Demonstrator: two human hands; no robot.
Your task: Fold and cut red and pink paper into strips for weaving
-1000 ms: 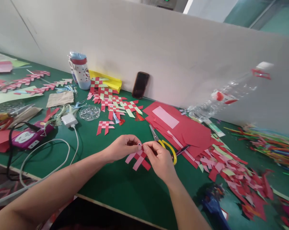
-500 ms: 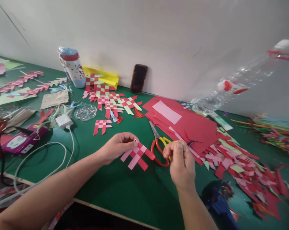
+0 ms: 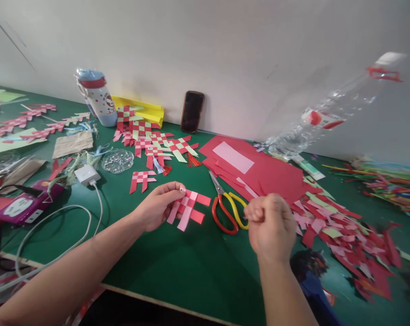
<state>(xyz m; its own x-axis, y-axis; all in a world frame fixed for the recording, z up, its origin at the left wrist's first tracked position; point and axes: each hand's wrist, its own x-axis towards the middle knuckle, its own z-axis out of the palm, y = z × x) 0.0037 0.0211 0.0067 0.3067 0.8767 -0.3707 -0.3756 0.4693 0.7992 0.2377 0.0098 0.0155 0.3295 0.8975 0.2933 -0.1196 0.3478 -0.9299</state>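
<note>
Between thumb and fingers, my left hand [image 3: 162, 204] pinches a woven paper fish [image 3: 189, 203] of red and pink strips, with a small eye near its tip. My right hand [image 3: 272, 226] is closed with its fingers curled; whatever is inside them, if anything, is hidden. Scissors [image 3: 225, 206] with red and yellow handles lie on the table between my hands, close to the right one. Beyond my left hand rests another red and pink woven fish [image 3: 142, 180]. Farther back is a pile of red and green woven fish [image 3: 147, 131], some with tassels.
Red paper sheets [image 3: 276, 174] and paper scraps [image 3: 347, 244] cover the right side. A plastic bottle [image 3: 327, 117] leans by the wall near a phone [image 3: 192, 111]. At left are a flask [image 3: 101, 102], a dish of beads [image 3: 118, 161], a charger [image 3: 87, 174] and a purple power strip [image 3: 30, 203].
My right hand has turned over and shifted right, away from the fish. My left hand has tilted the paper fish and moved slightly left. The view has shifted a little.
</note>
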